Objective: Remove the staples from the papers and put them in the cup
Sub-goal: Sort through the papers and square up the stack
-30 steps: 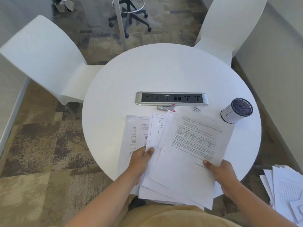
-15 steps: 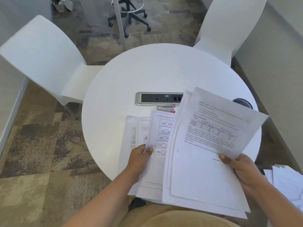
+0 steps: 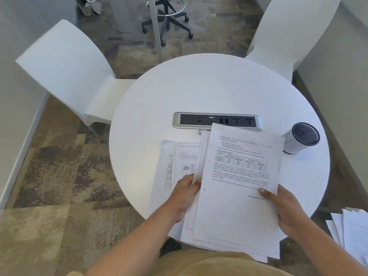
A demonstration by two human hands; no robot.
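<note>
A stack of printed papers [image 3: 237, 196] lies over the near edge of the round white table [image 3: 199, 86]. My right hand [image 3: 286, 212] grips its right side, thumb on top of the top sheet. My left hand [image 3: 184, 196] pinches the left edge of the sheets beneath it. More papers [image 3: 175, 160] are spread flat to the left. A white cup [image 3: 300, 139] with a dark mesh inside lies tilted at the right of the table. The top sheet hides the staple remover and the loose staples.
A silver power strip [image 3: 217, 120] is set into the table behind the papers. White chairs stand at the far left [image 3: 65, 70] and far right [image 3: 288, 36]. More sheets [image 3: 352, 232] lie on the floor at the right. An office chair base [image 3: 169, 18] stands beyond.
My right hand lifted the top sheets up and to the right, then brought them back down over the stack, which now sits squarer. My left hand stayed on the left edge.
</note>
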